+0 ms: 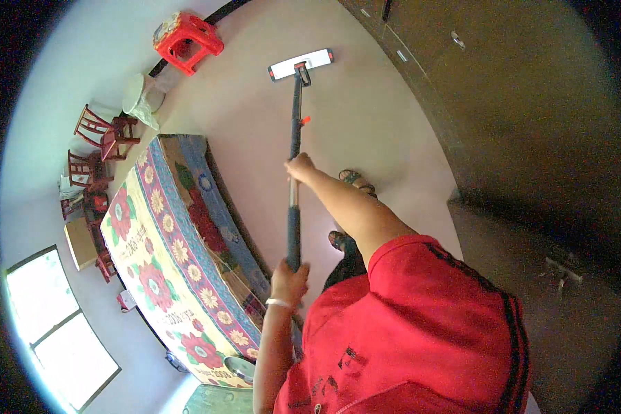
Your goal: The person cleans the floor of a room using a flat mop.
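A flat mop (297, 103) reaches away from me, its dark pole in both of my hands. The wide white mop head (317, 60), with dark and red ends, lies on the floor at the far side. My left hand (289, 283), with a pale band at the wrist, is wrapped round the near end of the dark grip. Farther along, my right hand (301, 168) closes round the pole just above its bare metal section. A small red tab (306, 120) sticks out from the pole between the right hand and the mop head.
To the left stands a table (145, 262) under a flowered cloth, with a metal bowl (239, 368) at its near end. Small wooden chairs (110, 134), a white bucket (143, 95) and a red plastic stool (188, 41) line the wall. Brown cabinets (504, 103) run along the right.
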